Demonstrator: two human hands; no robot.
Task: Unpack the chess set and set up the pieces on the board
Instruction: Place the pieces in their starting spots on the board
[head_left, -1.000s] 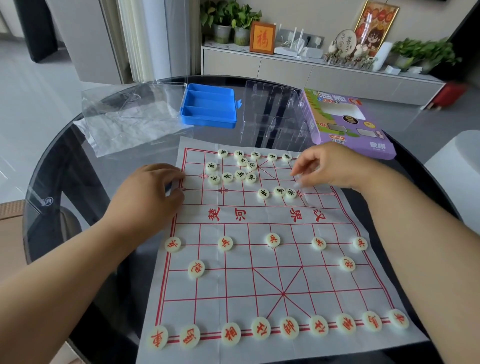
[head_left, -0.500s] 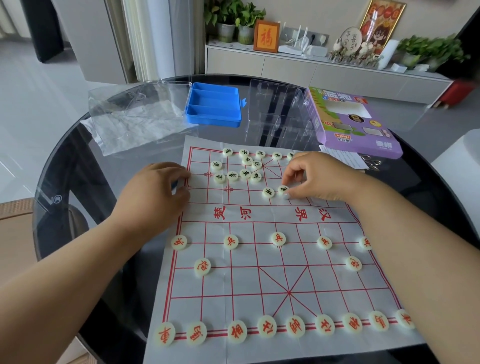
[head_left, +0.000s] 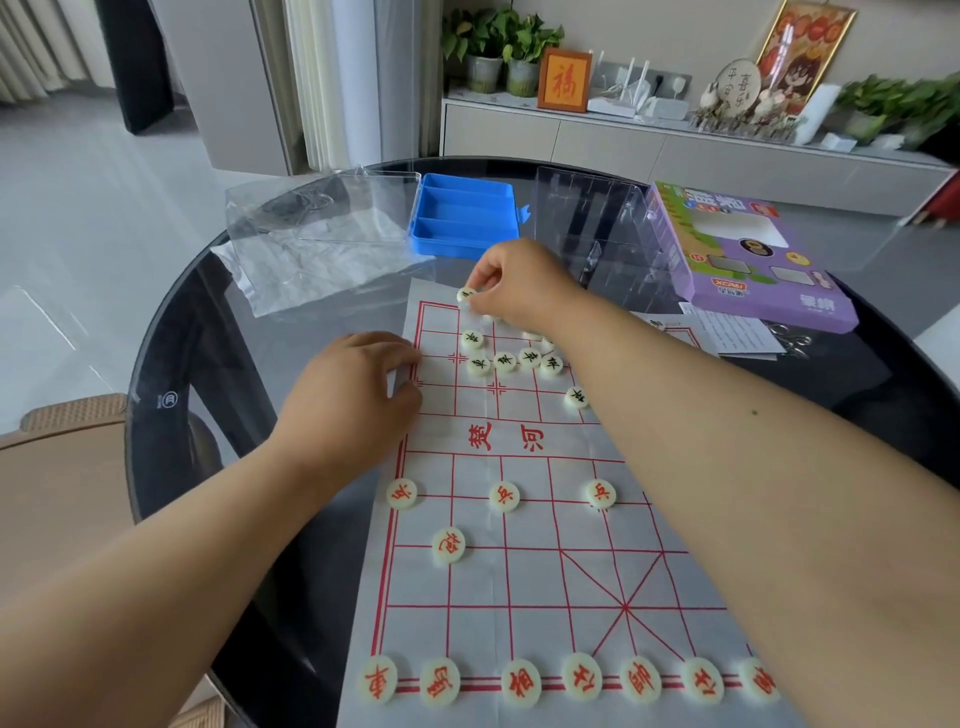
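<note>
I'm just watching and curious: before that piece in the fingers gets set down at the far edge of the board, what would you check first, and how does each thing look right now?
1. Right hand pinches the round cream black-lettered piece securely: ok.
2. Left hand rests on the white paper board with red grid lines, steadying its edge: ok.
3. Far-left corner of the grid free of pieces: ok.
4. Piece's character facing up: ok, though unreadable.
5. Remaining black-lettered pieces sorted to their points: not ok, they sit clustered.
6. Pieces under the right forearm undisturbed: cannot tell.
</note>
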